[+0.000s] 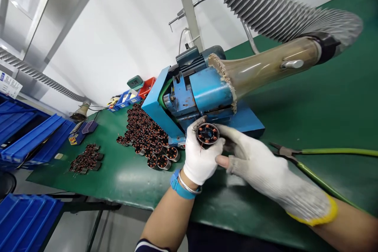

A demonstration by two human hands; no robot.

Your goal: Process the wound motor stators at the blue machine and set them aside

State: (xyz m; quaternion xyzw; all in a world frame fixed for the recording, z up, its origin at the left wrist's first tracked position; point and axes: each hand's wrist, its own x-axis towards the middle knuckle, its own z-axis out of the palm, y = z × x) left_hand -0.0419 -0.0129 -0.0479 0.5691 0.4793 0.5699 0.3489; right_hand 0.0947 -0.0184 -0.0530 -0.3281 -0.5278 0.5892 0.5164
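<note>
My left hand (201, 161), in a white glove, is closed around a round motor stator (208, 134). Its open end with copper windings and a dark core faces up toward me. A thin reddish wire hangs from its lower edge. From the right, my right hand (251, 153), in a knit glove with a yellow cuff, curls its fingers against the stator's side. The bare tip of that thumb points left, below the stator. Right behind both hands stands a blue motor-driven machine (209, 90). Green-handled cutting pliers (291, 151) lie to the right with jaws apart.
Many stators (150, 141) crowd the green table (126, 181) left of the machine, with a smaller wound pile (87, 159) farther left. A clear duct (265, 63) and grey hose (274, 8) rise rightward. Blue bins (32, 138), a red bin (147, 86) and a clock (135, 82) stand leftward.
</note>
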